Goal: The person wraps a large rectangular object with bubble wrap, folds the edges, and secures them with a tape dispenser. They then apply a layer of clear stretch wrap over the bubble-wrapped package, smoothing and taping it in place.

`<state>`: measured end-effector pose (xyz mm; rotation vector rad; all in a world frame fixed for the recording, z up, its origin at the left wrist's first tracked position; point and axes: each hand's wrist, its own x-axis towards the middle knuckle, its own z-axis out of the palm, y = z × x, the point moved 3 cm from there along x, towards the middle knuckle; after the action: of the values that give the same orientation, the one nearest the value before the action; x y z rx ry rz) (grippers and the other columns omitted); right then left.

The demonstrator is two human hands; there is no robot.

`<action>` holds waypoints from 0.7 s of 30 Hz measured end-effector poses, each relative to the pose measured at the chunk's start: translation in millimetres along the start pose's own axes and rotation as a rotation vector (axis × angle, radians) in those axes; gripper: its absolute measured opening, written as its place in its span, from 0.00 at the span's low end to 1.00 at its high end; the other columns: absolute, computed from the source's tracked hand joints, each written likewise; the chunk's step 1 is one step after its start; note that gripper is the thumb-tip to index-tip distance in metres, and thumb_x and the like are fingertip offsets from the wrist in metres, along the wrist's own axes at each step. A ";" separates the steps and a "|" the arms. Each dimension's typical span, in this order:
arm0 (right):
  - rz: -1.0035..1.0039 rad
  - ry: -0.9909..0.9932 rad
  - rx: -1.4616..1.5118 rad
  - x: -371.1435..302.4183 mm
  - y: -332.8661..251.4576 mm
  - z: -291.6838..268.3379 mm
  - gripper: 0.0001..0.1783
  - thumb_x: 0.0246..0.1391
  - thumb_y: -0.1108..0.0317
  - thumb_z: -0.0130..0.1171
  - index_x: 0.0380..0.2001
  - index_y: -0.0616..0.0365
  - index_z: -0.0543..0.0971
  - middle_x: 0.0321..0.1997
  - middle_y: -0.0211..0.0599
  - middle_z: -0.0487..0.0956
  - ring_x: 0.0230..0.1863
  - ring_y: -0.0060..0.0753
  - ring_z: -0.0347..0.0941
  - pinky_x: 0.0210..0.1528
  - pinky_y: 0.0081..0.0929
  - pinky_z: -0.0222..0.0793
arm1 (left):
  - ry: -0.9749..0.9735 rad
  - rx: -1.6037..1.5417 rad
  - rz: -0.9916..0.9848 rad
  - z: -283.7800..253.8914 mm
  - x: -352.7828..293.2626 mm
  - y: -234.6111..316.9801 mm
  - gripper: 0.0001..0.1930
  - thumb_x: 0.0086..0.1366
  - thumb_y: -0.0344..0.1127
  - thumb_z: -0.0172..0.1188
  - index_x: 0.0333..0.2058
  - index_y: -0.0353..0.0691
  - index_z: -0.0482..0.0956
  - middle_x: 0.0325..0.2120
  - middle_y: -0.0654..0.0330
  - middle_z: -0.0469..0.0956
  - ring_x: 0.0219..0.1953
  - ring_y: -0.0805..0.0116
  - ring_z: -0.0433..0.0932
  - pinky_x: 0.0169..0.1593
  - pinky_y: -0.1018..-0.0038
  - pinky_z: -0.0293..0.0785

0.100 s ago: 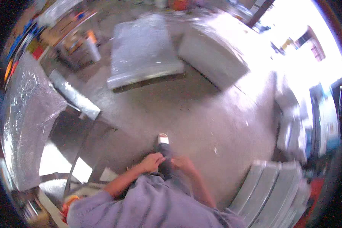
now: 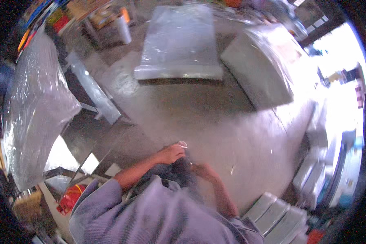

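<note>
My left hand (image 2: 173, 154) is in front of my body, over the dark trousers (image 2: 180, 173), with its fingers curled together. Just to its right is my right hand (image 2: 203, 171), also curled in and blurred. A small gap separates the two. Whatever the fingers hold, if anything, is too small and smeared to make out. Beyond the left fingertips a bit of white sandal (image 2: 183, 144) shows on the floor.
Film-wrapped flat stacks, a low one (image 2: 179, 44) and a taller one (image 2: 258, 67), stand ahead. A large wrapped piece (image 2: 40, 101) and a long wrapped bar (image 2: 95, 89) are at left. Grey wrapped lengths (image 2: 274, 215) lie at lower right, a red object (image 2: 70, 199) at lower left.
The whole view has swung, so the wrapped stacks sit farther right and higher. My left hand now covers most of the sandal. Both hands stay close together.
</note>
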<state>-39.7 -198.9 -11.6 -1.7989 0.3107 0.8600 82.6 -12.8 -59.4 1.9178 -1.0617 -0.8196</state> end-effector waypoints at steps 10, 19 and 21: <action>0.136 -0.103 -0.477 546.2 -207.1 -308.1 0.21 0.66 0.53 0.49 0.47 0.61 0.77 0.34 0.44 0.80 0.35 0.44 0.75 0.40 0.42 0.68 | 0.533 -0.363 -0.177 -335.1 322.0 -365.0 0.17 0.68 0.49 0.55 0.38 0.38 0.79 0.37 0.51 0.78 0.43 0.50 0.76 0.47 0.59 0.71; -0.090 0.378 -0.721 1098.5 -124.6 -413.2 0.32 0.64 0.51 0.50 0.64 0.60 0.63 0.44 0.59 0.79 0.47 0.60 0.76 0.49 0.50 0.70 | 0.646 0.140 -0.820 -506.6 385.3 -828.4 0.12 0.68 0.41 0.52 0.41 0.41 0.80 0.36 0.49 0.80 0.41 0.44 0.78 0.45 0.53 0.73; -0.110 0.363 -0.830 1169.4 -120.4 -423.8 0.37 0.63 0.45 0.51 0.69 0.50 0.58 0.47 0.61 0.77 0.50 0.63 0.74 0.51 0.52 0.70 | 0.518 0.162 -0.802 -522.9 402.0 -894.5 0.13 0.68 0.42 0.52 0.40 0.39 0.79 0.40 0.49 0.78 0.44 0.45 0.77 0.46 0.52 0.72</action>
<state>1027.4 -312.0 -651.9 -2.7267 0.0730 0.6108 1024.5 109.7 -636.5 2.5365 -0.0184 -0.5814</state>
